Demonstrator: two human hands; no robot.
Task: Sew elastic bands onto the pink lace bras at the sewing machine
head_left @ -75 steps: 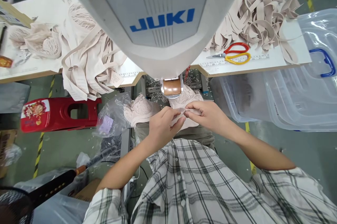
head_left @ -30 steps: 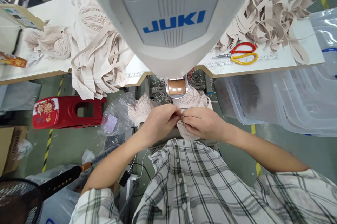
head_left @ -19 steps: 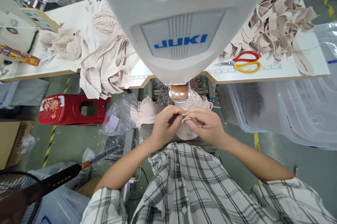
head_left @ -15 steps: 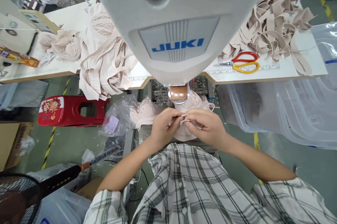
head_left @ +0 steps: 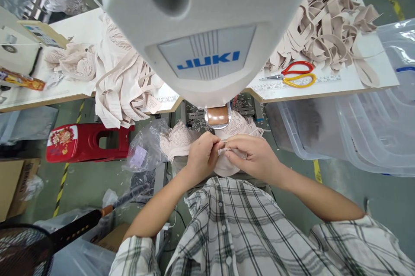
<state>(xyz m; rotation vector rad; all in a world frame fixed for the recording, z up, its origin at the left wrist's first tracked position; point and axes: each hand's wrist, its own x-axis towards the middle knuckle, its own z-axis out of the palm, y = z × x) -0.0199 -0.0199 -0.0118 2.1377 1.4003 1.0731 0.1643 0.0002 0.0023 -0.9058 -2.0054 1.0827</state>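
A pale pink lace bra (head_left: 238,123) lies across the lap, below the white JUKI sewing machine head (head_left: 207,57). One lace cup (head_left: 180,136) shows left of my hands, another to the right beneath the machine. My left hand (head_left: 202,157) is closed, thumb and fingers pinching a narrow fabric edge of the bra. Close beside it, my right hand (head_left: 256,157) pinches the same edge, with a small pale strip (head_left: 223,151) showing between the fingertips. The exact part held is mostly covered by fingers. A shiny brown piece (head_left: 218,116) in a metal frame sits just above the hands.
Red-and-yellow scissors (head_left: 298,75) and a heap of beige strips (head_left: 330,29) lie on the right tabletop. Bra pieces (head_left: 125,81) hang over the left table edge. A red stool (head_left: 87,142) stands lower left; clear plastic bins (head_left: 372,133) stand right.
The view has shifted slightly, so the machine head appears farther left. My hands stay at the bra's edge; the right fingers have moved a little, and more of the pale strip shows.
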